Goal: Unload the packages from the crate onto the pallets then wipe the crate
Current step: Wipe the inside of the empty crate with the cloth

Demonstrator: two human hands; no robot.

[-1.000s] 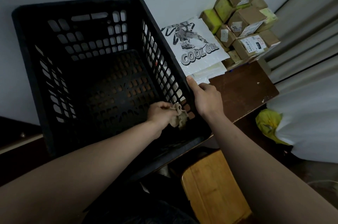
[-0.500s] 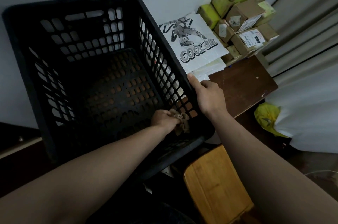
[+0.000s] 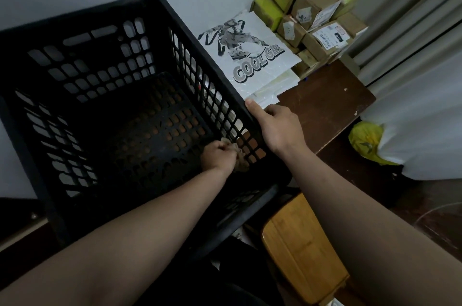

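A large black slatted crate (image 3: 82, 18) fills the left of the view, with nothing inside but my hand and a cloth. My left hand (image 3: 218, 155) is deep in it at the near right corner, gripping a crumpled beige cloth (image 3: 241, 162) against the right wall. On the crate's right rim my right hand (image 3: 276, 125) grips the edge, thumb along the top. A stack of brown and green cardboard packages (image 3: 315, 8) stands at the far right on a dark brown board (image 3: 330, 103). Flat white bags, one printed "COOL GIRL" (image 3: 257, 60), lie beside them.
A light wooden stool (image 3: 300, 253) sits below the crate's near right corner. A yellow bag (image 3: 367, 140) and a large white sack (image 3: 425, 130) lie to the right of the board. Curtains (image 3: 412, 18) hang at the far right. A pale wall runs behind.
My left hand with the cloth slid a little lower along the crate's right wall toward the near corner. My right hand kept its grip on the rim.
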